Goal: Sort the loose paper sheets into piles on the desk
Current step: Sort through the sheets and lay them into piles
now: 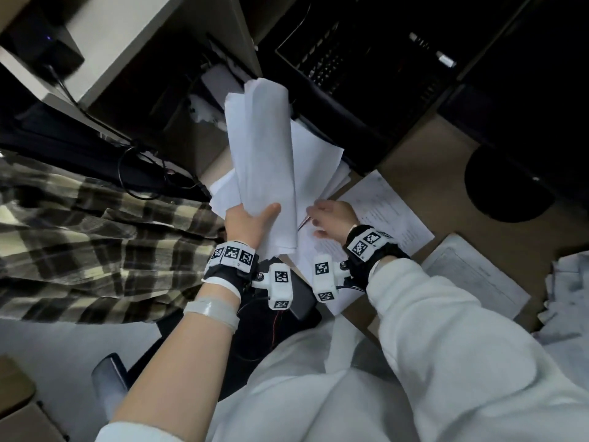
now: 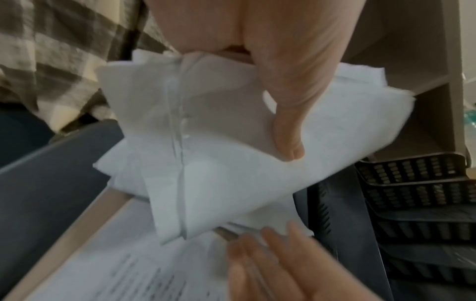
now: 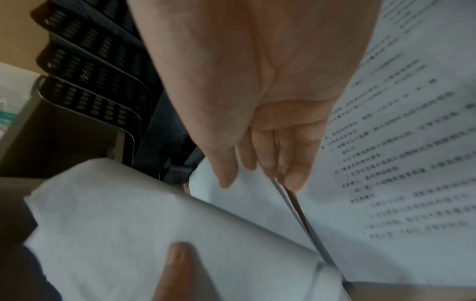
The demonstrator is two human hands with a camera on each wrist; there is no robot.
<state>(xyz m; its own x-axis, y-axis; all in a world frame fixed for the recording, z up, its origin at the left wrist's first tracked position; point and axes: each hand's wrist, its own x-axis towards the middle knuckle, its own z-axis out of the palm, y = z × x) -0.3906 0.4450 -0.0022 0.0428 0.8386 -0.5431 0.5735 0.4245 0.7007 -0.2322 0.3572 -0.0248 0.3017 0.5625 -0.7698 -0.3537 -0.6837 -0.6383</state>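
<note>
Brown desk (image 1: 424, 161) under dim light, papers spread along its near edge. Bundle (image 1: 263, 161) of white sheets is curled lengthwise and held up off the desk, above the loose stack (image 1: 322, 167) lying at the desk's left end. Left hand (image 1: 247, 223) grips the bundle at its lower end: thumb (image 2: 288, 130) pressed across the front, the other fingers wrapped behind and out of sight. Right hand (image 1: 331, 218) is down on the papers just beside the bundle's lower right corner; its fingers (image 3: 291, 163) lie nearly straight and close together, tips at the edge of a few sheets lifted slightly off the printed page (image 3: 401, 154) beneath. Whether it pinches those sheets, cannot tell.

More printed pages (image 1: 475, 275) lie flat further right along the near edge, and a crumpled heap (image 1: 570, 282) sits at the right border. Black mesh trays (image 2: 417, 183) stand stacked behind the stack, toward the desk's back. Plaid cloth (image 1: 79, 237) hangs off to the left, past the desk's end. White sleeve (image 1: 446, 330) covers the right forearm; both wrists carry bands with black-and-white marker tags.
</note>
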